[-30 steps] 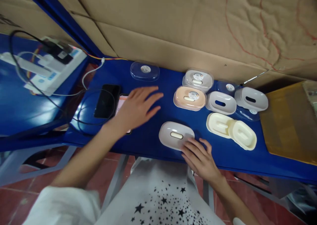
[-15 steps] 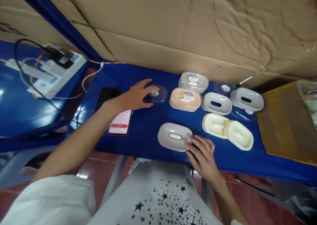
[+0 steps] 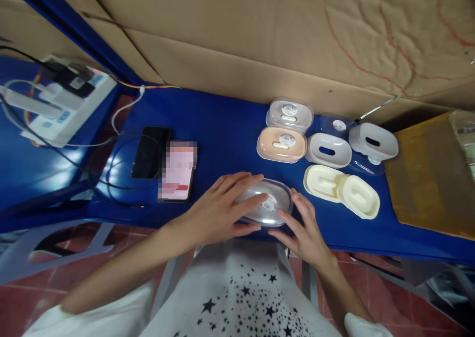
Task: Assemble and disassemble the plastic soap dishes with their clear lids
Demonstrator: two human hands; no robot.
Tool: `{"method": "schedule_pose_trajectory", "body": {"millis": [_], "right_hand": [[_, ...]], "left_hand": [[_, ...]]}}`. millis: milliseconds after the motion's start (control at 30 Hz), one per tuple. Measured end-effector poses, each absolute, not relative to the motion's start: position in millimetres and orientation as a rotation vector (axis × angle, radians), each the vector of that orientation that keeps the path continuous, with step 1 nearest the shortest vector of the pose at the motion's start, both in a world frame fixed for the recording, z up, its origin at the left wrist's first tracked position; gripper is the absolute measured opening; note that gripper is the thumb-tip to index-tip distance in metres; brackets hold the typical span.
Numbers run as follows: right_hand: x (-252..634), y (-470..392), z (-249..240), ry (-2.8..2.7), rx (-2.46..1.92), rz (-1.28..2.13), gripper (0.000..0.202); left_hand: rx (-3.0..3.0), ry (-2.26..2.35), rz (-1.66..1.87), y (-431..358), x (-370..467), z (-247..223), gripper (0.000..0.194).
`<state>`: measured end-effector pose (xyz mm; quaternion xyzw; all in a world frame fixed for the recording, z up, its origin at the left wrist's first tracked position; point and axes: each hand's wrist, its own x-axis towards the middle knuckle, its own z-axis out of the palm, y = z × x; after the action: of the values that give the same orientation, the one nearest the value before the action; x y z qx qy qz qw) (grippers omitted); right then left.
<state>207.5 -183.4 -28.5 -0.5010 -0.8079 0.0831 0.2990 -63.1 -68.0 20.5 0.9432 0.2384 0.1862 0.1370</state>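
Note:
A grey oval dish under a clear lid point(image 3: 272, 213) with a round label lies near the table's front edge. My left hand point(image 3: 222, 206) rests over its left side, fingers spread across the lid. At its right side my right hand point(image 3: 304, 228) touches the rim with thumb and fingers apart. Behind it stand a lidded peach dish point(image 3: 272, 144) and a lidded grey dish point(image 3: 297, 121). Two grey slotted pieces point(image 3: 336, 158) point(image 3: 386, 146) and two joined cream pieces point(image 3: 319, 183) are to the right.
Two phones lie on the left of the blue table point(image 3: 211, 124), the nearer one lit point(image 3: 178, 173). A power strip point(image 3: 77, 109) with cables is farther left. A taped cardboard box point(image 3: 426, 178) stands right; clear lids point(image 3: 367, 165) lie beside the slotted pieces.
My left hand has brought the clear lid from the back left onto the grey dish at the front. My right hand has stayed at the dish's right side.

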Motion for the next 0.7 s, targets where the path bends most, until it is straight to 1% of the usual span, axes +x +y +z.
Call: {"method": "schedule_pose_trajectory", "body": {"millis": [100,233,467,600,700], "right_hand": [[208.8,-183.8,-27.5,-2.186,-1.358,0.224,0.059],[209.5,-187.7,-30.0,-2.190,-1.390,0.238,0.049],[209.6,-189.9,-37.0,-2.196,-1.388,0.244,0.049],[211.7,-188.2,-40.3,-2.167,-1.391,0.291,0.052],[209.7,-184.7,-40.9,-2.176,-1.402,0.252,0.056]], "left_hand": [[2.766,0.661,0.516,-68.7,-56.9,3.8,0.050],[2.777,0.608,0.527,-68.5,-58.0,-11.8,0.052],[2.776,0.612,0.554,-75.1,-62.5,-19.5,0.052],[2.747,0.629,0.542,-76.8,-59.9,-23.6,0.054],[2.742,0.637,0.541,-75.0,-58.7,-28.6,0.054]]}}
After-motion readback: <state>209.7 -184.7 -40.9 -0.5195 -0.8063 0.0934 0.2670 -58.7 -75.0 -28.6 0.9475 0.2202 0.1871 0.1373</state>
